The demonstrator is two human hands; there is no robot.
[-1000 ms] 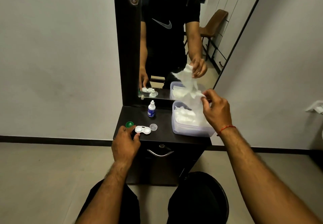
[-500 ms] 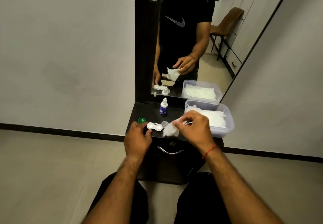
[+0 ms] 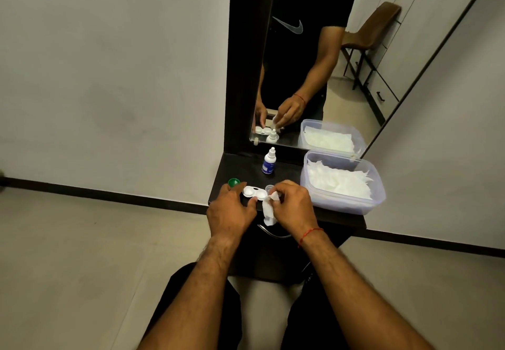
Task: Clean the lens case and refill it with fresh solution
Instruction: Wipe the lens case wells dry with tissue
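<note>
The white two-well lens case lies open on the dark shelf. My left hand pins it from the left, fingers at its near and left edge. A crumpled white tissue is pinched in my right hand, its tip touching the case's right well. A green cap lies left of the case and a clear cap just behind the right well. The small solution bottle, white with a blue label, stands upright farther back.
A clear plastic tub full of white tissues sits at the shelf's right end. A mirror rises behind the shelf. A drawer handle shows below the shelf front. Pale walls stand at both sides.
My right hand pulled a tissue out of the tub, carried it down and left, and now holds it bunched against the case. My left hand stayed on the case.
</note>
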